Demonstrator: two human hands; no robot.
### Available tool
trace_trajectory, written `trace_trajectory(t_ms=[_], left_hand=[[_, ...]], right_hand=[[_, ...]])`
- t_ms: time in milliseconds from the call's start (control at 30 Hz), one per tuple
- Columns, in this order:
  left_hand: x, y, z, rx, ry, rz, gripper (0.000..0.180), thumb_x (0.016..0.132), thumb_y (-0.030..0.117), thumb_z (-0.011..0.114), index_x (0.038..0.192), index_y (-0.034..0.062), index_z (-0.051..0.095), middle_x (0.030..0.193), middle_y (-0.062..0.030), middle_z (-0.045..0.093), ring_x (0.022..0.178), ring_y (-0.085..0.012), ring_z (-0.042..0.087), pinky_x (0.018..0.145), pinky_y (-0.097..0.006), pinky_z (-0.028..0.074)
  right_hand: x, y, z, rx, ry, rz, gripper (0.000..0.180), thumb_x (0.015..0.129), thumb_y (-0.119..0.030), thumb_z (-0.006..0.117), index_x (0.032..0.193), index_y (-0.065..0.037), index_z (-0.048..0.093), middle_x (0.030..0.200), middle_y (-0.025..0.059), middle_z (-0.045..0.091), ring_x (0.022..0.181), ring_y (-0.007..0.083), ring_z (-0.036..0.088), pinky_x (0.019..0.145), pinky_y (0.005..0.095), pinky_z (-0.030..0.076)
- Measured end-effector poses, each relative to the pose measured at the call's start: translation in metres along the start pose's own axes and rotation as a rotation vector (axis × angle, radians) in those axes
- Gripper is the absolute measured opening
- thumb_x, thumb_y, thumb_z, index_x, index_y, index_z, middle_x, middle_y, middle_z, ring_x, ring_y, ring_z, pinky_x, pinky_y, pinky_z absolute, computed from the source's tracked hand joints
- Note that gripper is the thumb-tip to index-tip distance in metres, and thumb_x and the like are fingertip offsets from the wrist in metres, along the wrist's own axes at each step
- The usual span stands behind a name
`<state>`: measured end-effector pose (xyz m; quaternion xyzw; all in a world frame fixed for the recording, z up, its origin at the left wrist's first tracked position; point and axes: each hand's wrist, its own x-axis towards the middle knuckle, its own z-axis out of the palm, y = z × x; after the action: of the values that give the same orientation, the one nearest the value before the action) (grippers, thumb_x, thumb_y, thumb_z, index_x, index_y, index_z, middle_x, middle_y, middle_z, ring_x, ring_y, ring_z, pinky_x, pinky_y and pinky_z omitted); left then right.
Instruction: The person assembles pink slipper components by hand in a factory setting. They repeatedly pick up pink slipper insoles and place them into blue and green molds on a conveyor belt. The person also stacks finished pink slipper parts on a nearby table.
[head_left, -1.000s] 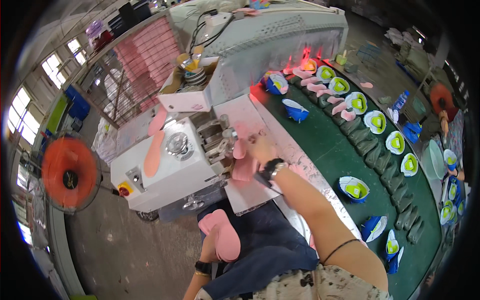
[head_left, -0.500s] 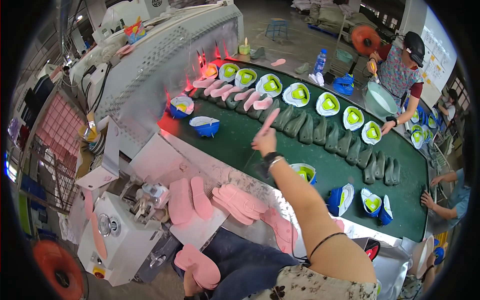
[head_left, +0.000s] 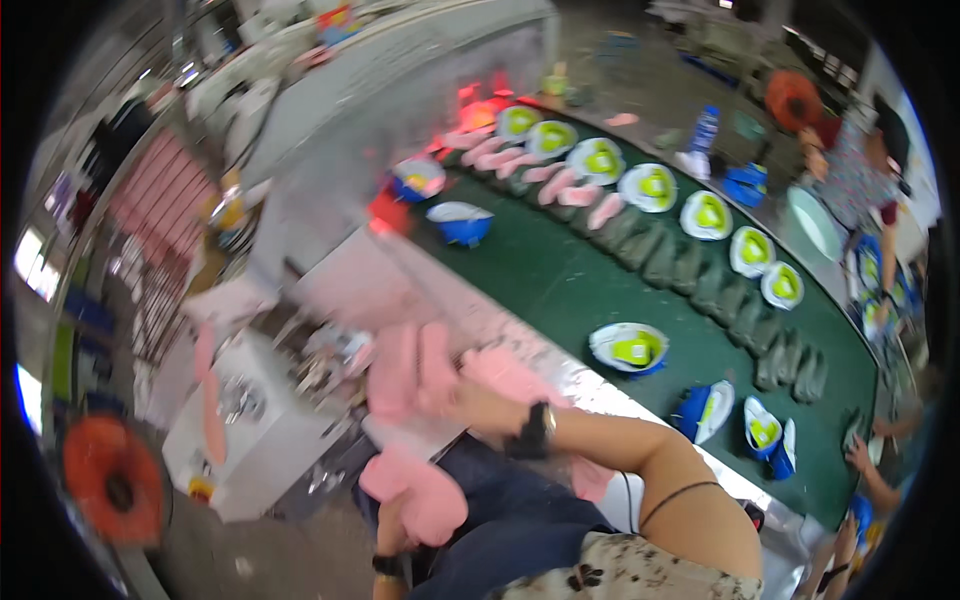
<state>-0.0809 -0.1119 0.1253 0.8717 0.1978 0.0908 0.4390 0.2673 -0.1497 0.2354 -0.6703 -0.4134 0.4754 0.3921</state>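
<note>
My left hand (head_left: 392, 528) grips a few pink insoles (head_left: 420, 495) low in the view, over my lap. My right hand (head_left: 482, 405), smeared by motion, is at the bench's near edge, beside an upright-lying pink insole (head_left: 435, 365) and a wider pink piece (head_left: 392, 370). Its fingers are too blurred to show a hold. A pile of pink insoles (head_left: 510, 370) lies just behind it. Across the green belt (head_left: 530, 270), a row of dark foot-shaped pieces (head_left: 660, 262) runs diagonally; pink insoles (head_left: 605, 210) lie on those at the far-left end.
Blue-and-white shoe uppers with yellow-green inserts (head_left: 630, 347) stand along both sides of the belt. A white machine (head_left: 265, 425) is at the left, above an orange fan (head_left: 112, 480). A co-worker (head_left: 855, 165) stands across the belt near a pale basin (head_left: 815, 225); another person's hands (head_left: 862, 455) are at the right end.
My right hand has drawn back from over the belt to the pink insoles on the bench. One more pink insole lies on the dark row. The whole view has shifted.
</note>
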Motion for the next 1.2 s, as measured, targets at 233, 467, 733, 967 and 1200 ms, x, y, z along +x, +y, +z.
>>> trace_trajectory(t_ms=[233,467,733,967,1200], left_hand=[[0.012,0.082,-0.019,-1.61,0.345,-0.805,0.047,0.098,0.036,0.047,0.127,-0.0007,0.047,0.103,-0.0103,0.062,0.092,-0.0246,0.064,0.081,-0.037,0.053],[-0.032,0.091,-0.013,-1.622,0.216,-0.852,0.05,0.095,0.037,0.042,0.131,0.0017,0.044,0.112,-0.0135,0.059,0.101,-0.0314,0.061,0.086,-0.044,0.051],[-0.033,0.08,-0.015,-1.537,0.174,-0.817,0.061,0.098,0.049,0.037,0.134,-0.0003,0.039,0.12,-0.0188,0.056,0.11,-0.0382,0.057,0.094,-0.051,0.047],[-0.03,0.081,-0.021,-1.459,0.36,-0.791,0.058,0.098,0.048,0.034,0.129,0.0001,0.043,0.117,-0.0208,0.057,0.105,-0.0367,0.06,0.089,-0.049,0.05],[0.024,0.074,-0.014,-1.594,0.046,-0.806,0.046,0.095,0.036,0.042,0.124,0.0002,0.047,0.117,-0.0226,0.057,0.096,-0.0327,0.061,0.084,-0.046,0.051]], right_hand=[[-0.011,0.048,0.106,0.214,0.179,-0.116,0.019,0.085,-0.018,0.066,0.084,-0.001,0.056,0.07,0.0059,0.056,0.067,0.0109,0.054,0.062,0.0298,0.046],[0.119,0.029,0.087,0.06,0.423,-0.119,0.032,0.079,-0.021,0.07,0.096,0.004,0.057,0.08,0.0121,0.064,0.07,0.0197,0.063,0.059,0.0316,0.049],[0.09,-0.015,0.037,-0.131,0.459,-0.229,0.035,0.083,-0.02,0.063,0.111,0.0,0.059,0.096,0.0166,0.067,0.083,0.0311,0.066,0.066,0.0389,0.051],[0.115,-0.027,0.053,-0.4,0.553,-0.16,0.032,0.08,-0.027,0.063,0.1,-0.003,0.065,0.094,0.0184,0.067,0.085,0.0344,0.065,0.072,0.0435,0.052],[0.286,0.151,-0.054,-1.009,0.774,-0.335,0.038,0.081,-0.035,0.062,0.094,0.001,0.067,0.085,0.0175,0.069,0.08,0.0327,0.067,0.069,0.0428,0.052]])
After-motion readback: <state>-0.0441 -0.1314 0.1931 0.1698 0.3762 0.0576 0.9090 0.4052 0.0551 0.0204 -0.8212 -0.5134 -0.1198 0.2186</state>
